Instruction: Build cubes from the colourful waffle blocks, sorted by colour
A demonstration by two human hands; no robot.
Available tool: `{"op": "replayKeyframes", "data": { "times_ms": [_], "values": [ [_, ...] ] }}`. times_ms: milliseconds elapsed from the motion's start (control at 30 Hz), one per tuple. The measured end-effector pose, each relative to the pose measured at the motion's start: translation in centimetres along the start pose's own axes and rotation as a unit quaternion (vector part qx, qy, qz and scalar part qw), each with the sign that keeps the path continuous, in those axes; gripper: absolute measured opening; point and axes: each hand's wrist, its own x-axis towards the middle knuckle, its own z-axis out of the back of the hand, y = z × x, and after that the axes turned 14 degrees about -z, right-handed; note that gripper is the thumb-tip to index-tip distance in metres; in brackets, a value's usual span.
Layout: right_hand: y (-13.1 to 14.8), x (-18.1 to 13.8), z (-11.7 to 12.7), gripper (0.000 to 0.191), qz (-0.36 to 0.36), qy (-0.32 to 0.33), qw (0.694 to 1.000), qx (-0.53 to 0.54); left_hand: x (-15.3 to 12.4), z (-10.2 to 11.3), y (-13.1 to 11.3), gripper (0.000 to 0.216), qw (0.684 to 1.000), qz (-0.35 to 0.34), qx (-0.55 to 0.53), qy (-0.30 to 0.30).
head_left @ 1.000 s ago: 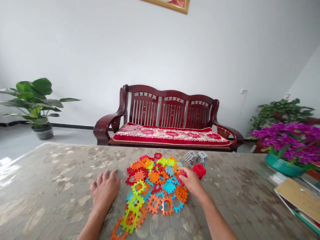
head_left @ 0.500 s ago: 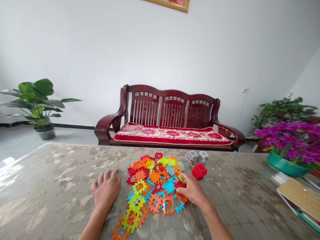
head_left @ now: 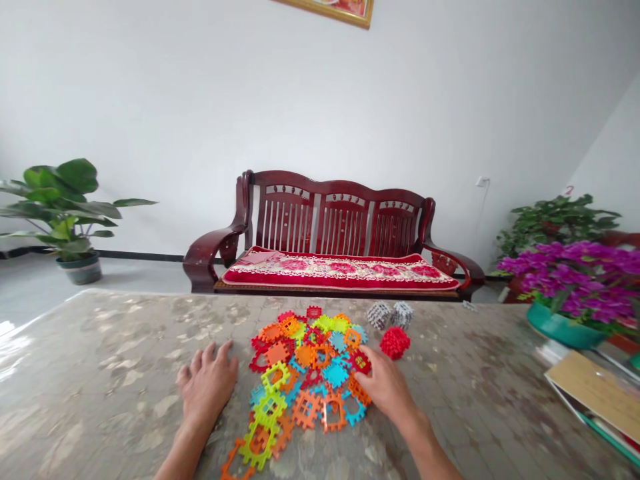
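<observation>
A red tile [head_left: 360,362] lies just left of the nearer right hand [head_left: 387,385], fingers parted, grip unclear; left hand [head_left: 210,381] spread, empty.

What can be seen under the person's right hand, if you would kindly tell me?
Parts of a red piece and an orange piece show beside the right hand; whatever lies directly beneath it is covered and cannot be seen.

Tiles [head_left: 336,372] on table [head_left: 125,373], between hands [head_left: 207,383]
</observation>
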Motion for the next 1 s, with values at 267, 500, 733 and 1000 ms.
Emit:
{"op": "replayKeyframes", "data": {
  "times_ms": [267,500,733,1000],
  "values": [
    [-2.5,3.8,5.0,0.048,-0.063,-0.137,0.988,-0.045,0.0,0.3,-0.1,0.049,1.000,-0.003,0.010,0.006],
    [-3.7,5.5,6.5,0.048,-0.120,-0.119,0.976,-0.136,0.0,0.1,-0.1,0.048,1.000,-0.003,0.014,0.001],
    [-3.8,6.0,6.2,0.049,-0.127,-0.103,0.973,-0.164,0.1,0.1,0.0,0.049,1.000,-0.004,0.019,0.005],
    [-4.2,5.7,5.6,0.045,-0.113,-0.116,0.972,-0.172,0.0,0.1,-0.1,0.048,1.000,0.003,0.006,0.002]
  ]
}}
